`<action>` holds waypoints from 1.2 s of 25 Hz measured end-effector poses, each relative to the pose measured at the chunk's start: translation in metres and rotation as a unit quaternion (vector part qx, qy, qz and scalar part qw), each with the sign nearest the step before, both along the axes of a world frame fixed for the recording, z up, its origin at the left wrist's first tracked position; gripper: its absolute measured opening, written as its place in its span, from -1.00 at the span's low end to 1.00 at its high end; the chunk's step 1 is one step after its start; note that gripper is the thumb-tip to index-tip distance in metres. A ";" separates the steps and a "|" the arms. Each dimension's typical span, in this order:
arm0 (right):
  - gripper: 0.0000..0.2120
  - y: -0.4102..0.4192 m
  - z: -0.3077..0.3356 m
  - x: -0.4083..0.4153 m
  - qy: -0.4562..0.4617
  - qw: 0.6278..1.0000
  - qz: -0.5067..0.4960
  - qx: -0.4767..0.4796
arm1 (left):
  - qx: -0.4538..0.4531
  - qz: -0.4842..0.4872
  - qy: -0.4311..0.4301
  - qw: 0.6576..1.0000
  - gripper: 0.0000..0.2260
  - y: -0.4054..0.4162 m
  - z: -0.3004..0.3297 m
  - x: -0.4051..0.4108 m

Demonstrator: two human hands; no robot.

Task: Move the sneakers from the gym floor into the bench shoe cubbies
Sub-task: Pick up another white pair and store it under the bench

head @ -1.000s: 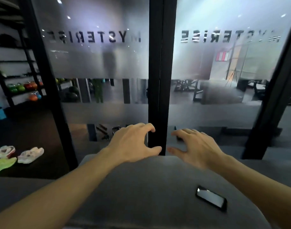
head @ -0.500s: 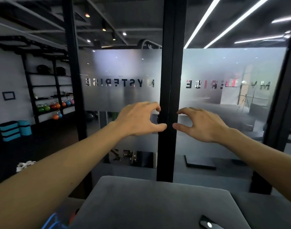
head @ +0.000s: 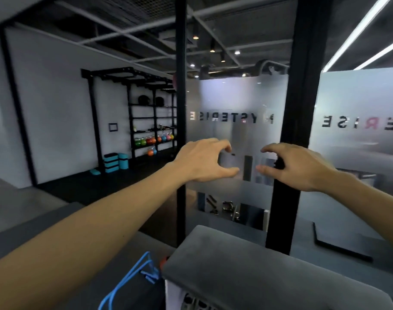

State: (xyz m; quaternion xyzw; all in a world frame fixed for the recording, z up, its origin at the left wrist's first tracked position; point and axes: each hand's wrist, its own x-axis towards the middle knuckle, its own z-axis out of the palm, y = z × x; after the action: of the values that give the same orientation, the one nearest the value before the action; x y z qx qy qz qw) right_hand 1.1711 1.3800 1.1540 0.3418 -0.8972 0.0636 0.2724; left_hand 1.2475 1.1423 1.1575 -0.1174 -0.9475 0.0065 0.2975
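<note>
Both hands hang in the air in front of the frosted glass partition (head: 235, 130), raised at about the same height and close together, and neither holds anything. The left hand (head: 204, 161) has its fingers curved forward and its thumb stretched under them, a released grip shaped like a loose claw. The right hand (head: 296, 166) mirrors it, thumb pointing toward the left hand, fingers bent and relaxed around nothing.

No sneakers appear anywhere in this view, so which way they lie from either grip, and how their long axes run, cannot be told here. The open gym floor (head: 83, 189) spreads out to the left of the left grip, beyond the black post (head: 181, 108), toward the rack of kettlebells (head: 154, 139). If the shoes are on that floor, the left hand is likely the nearer one, but this is only a guess.

Below and slightly right of both grips sits the grey padded bench (head: 247, 265). At its lower left edge, under the cushion, a pale front with dark openings shows; these may be the shoe cubbies, though the picture is too cropped there to be sure. A blue cord (head: 126, 280) lies beside the bench, under the left forearm.
</note>
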 end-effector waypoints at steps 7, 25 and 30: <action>-0.31 -0.169 0.025 0.046 0.012 0.992 0.127 -0.003 | 0.016 0.121 0.036 0.992 -0.47 -0.145 0.008 0.093; -0.36 -0.666 -0.045 0.110 -0.052 0.969 0.240 0.001 | 0.047 0.280 -0.047 0.958 -0.45 -0.603 -0.057 0.218; -0.35 -0.782 -0.077 0.050 -0.056 0.968 0.246 -0.011 | 0.038 0.294 -0.060 0.953 -0.44 -0.717 -0.077 0.161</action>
State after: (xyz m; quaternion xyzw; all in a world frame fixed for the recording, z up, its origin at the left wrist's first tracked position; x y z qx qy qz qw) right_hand 1.2213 0.5982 1.0772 0.5449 -0.7985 0.1575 0.2015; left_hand 1.4088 0.4251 1.0805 0.1771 -0.9559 0.0505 0.2288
